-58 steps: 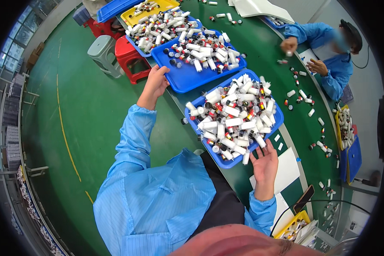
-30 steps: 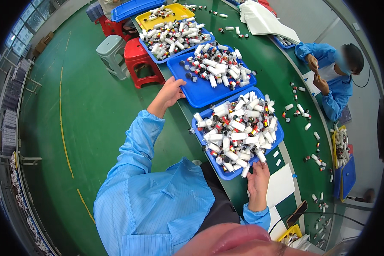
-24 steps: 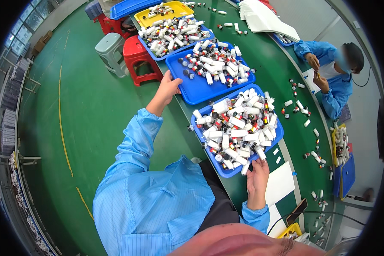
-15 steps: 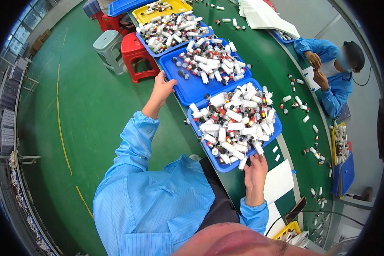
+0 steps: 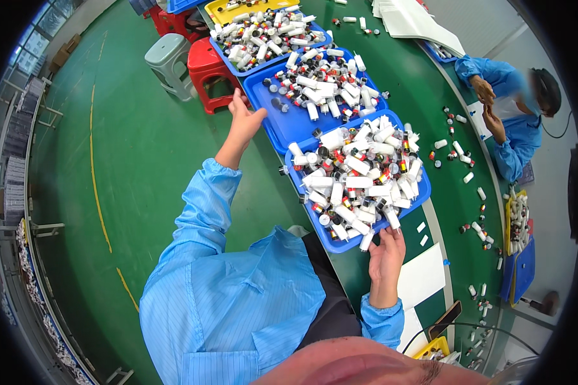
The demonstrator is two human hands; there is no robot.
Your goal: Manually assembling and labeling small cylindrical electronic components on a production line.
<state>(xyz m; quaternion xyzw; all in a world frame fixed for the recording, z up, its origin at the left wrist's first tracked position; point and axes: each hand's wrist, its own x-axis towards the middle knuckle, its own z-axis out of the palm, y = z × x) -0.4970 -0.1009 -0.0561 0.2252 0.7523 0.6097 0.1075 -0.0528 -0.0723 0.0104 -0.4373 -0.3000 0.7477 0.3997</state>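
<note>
My left hand (image 5: 240,127) is open, thumb and fingers spread, at the left rim of a blue tray (image 5: 281,128). That tray is partly filled with small white bottles with black, red and yellow parts; loose caps lie on its bare side. A second blue tray (image 5: 335,246), nearer me, is heaped with similar bottles (image 5: 359,183) and adjoins the first. My right hand (image 5: 385,264) is at its near right rim, palm partly showing, fingers loosely extended against the edge beneath a bottle that juts out. The rim and bottles partly hide those fingertips.
Another bottle-filled blue tray (image 5: 236,69) and a yellow tray (image 5: 219,15) stand farther along the green table (image 5: 417,96). Across it sits a person in blue (image 5: 510,83). Red (image 5: 204,70) and grey-green (image 5: 167,54) stools stand at left. White paper (image 5: 422,276) and a phone (image 5: 446,319) lie at right.
The whole view has shifted slightly. My left hand's fingers have spread and moved a little away from the tray's rim. My right hand stays at the near tray's edge.
</note>
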